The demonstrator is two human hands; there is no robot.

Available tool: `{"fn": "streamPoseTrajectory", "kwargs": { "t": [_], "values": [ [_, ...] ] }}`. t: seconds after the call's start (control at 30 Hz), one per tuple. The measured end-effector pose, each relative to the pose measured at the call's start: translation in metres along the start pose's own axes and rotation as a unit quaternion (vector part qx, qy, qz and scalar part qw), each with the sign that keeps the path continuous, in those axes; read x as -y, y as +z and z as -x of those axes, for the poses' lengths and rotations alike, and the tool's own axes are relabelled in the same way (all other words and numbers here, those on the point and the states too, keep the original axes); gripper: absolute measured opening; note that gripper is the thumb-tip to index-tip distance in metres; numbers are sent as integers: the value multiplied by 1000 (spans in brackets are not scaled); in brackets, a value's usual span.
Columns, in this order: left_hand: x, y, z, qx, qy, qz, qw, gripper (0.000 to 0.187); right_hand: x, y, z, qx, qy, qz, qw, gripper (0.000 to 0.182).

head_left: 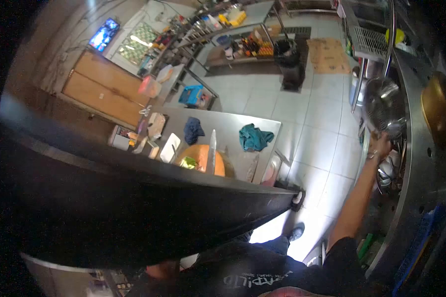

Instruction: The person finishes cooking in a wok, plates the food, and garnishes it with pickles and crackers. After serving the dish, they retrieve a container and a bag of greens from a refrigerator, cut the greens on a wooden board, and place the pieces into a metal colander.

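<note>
A large, dark, wok-like pan with a loop handle at its right end fills the lower left, close to the camera. A bit of my left arm shows below it; my left hand is hidden behind the pan. On the right, my arm stretches out to a metal shelf. My right hand is closed at the near edge of a shiny metal bowl. Several metal utensils lie just below that hand.
Beyond the pan stands a steel table with a knife on a round orange board, plus a teal cloth and a dark cloth. A golden bowl sits far right. A black bin stands on the tiled floor.
</note>
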State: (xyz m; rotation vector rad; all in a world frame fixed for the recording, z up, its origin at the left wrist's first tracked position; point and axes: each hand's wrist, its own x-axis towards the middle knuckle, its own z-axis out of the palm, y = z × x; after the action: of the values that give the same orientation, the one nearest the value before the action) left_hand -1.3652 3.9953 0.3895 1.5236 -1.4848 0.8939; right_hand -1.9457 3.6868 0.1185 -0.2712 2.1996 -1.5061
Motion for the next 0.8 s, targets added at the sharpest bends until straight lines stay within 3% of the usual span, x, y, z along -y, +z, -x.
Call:
{"fn": "streamPoseTrajectory", "kwargs": {
  "t": [0.13, 0.2, 0.27, 0.3, 0.33, 0.37, 0.43, 0.47, 0.5, 0.53, 0.6, 0.63, 0.67, 0.73, 0.8],
  "values": [
    [-8, 21, -18, -3, 44, 84, 995, 109, -41, 18, 129, 53, 35, -38, 997, 25],
    [-12, 27, -28, 1, 76, 140, 987, 109, -58, 7, 184, 71, 41, -191, 978, 22],
    [-20, 39, -39, 10, 107, 198, 974, 110, -75, -5, 234, 90, 78, -363, 924, 19],
    [-24, 42, -46, 13, 121, 230, 965, 110, -66, -22, 265, 87, 89, -390, 912, 20],
    [-27, 45, -53, 18, 132, 267, 954, 110, -77, -33, 281, 81, 57, -336, 937, 20],
    [-30, 46, -61, 24, 141, 303, 942, 110, -73, -49, 307, 81, 77, -369, 923, 24],
    [-38, 48, -76, 49, 159, 385, 908, 110, -76, -86, 346, 57, 18, -179, 982, 35],
    [-43, 48, -81, 69, 162, 425, 888, 111, -82, -99, 360, 43, 65, -179, 981, 38],
    [-43, 46, -84, 103, 156, 459, 869, 111, -92, -116, 369, -4, -5, 60, 998, 38],
    [-42, 43, -82, 172, 128, 487, 846, 109, -108, -128, 382, 17, -12, -130, 991, 35],
    [-39, 40, -77, 300, 57, 524, 795, 105, -114, -157, 405, -1, 40, -144, 989, 30],
    [-40, 31, -104, 141, 122, 575, 796, 104, -133, -175, 411, -29, 52, -183, 981, 30],
    [-22, 33, -100, 166, 138, 542, 812, 102, -148, -207, 426, -41, -213, -40, 975, 29],
    [26, 52, -85, 191, 154, 537, 807, 92, -170, -240, 451, -104, -164, -24, 981, 24],
    [86, 66, -76, 257, 117, 452, 846, 85, -203, -280, 484, -150, -135, -44, 979, 21]
  ]
}}
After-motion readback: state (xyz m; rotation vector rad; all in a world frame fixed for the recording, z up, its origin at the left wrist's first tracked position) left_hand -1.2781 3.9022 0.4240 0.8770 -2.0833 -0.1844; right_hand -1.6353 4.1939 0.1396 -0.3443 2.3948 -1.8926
